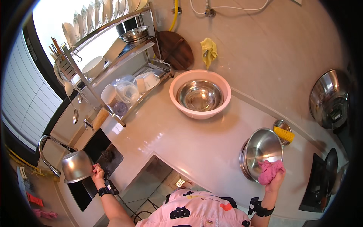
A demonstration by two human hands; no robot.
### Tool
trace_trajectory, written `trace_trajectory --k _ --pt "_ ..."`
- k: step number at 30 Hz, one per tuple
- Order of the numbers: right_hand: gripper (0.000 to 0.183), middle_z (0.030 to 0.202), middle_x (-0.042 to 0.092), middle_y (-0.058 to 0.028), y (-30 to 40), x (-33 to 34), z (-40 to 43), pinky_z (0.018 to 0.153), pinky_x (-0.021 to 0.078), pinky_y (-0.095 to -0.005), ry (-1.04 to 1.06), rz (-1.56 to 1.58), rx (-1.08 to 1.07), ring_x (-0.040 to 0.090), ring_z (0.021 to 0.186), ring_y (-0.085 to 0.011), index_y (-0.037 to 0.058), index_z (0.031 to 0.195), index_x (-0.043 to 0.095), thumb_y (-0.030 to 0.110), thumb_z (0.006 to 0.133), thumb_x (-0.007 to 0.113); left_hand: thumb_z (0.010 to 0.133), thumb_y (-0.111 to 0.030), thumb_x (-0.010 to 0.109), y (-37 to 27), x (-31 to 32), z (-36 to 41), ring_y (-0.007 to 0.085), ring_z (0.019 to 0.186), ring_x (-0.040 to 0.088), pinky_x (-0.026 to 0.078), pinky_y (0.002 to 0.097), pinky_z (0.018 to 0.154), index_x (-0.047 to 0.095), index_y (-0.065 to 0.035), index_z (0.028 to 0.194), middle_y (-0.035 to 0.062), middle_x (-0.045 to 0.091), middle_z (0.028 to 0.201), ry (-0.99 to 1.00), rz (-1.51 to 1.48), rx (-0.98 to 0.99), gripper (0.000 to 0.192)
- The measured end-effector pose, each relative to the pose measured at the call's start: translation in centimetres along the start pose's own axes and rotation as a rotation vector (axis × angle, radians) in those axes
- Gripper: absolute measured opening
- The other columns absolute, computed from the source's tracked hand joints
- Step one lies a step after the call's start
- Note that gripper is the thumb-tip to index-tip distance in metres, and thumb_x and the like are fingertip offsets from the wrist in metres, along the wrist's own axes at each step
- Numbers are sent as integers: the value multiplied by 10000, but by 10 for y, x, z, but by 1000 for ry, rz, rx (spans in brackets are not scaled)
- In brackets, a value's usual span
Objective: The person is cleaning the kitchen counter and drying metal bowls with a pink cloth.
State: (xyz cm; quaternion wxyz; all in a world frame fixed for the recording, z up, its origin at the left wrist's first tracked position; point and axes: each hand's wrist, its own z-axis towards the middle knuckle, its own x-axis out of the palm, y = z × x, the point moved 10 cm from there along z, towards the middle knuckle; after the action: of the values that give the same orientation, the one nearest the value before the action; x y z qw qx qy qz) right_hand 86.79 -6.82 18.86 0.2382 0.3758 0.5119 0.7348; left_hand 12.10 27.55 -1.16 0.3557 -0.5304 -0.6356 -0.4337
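My left hand [98, 173] grips the rim of a stainless steel pot or colander [77, 166], tipped with its base up over the black sink [82, 195] beside the curved faucet [46, 139]. The base looks textured, perhaps perforated. On the right, my right hand [275, 180] is closed around a bunched pink cloth [268, 171]. That cloth lies against the near rim of a shiny steel bowl [262, 144], which sits tilted in or on another steel basin [243, 159]. Whether my fingers also grip the bowl's rim is hidden by the cloth.
A pink basin [174, 100] holding a steel bowl [201, 96] stands near the wall. Beyond the tilted bowl, a corn cob [283, 134] rests on a small steel cup [280, 124]. A dish rack [124, 120] is back left; a dark wok [330, 170] sits far right.
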Motion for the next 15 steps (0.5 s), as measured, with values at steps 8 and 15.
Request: trace_trajectory --k 8,15 --pt "190 795 527 -79 8 -5 -10 708 483 -346 -4 16 -22 584 820 -234 36 811 480 214 856 430 765 -42 567 79 17 16 83 431 377 184 184 339 436 67 923 109 509 728 10 89 -88 232" --pt "220 916 563 -144 -19 -2 -10 700 509 -354 74 88 181 598 823 -251 14 956 506 104 790 394 801 -140 532 236 46 1 86 416 371 243 171 320 527 28 931 151 533 750 239 692 -358 213"
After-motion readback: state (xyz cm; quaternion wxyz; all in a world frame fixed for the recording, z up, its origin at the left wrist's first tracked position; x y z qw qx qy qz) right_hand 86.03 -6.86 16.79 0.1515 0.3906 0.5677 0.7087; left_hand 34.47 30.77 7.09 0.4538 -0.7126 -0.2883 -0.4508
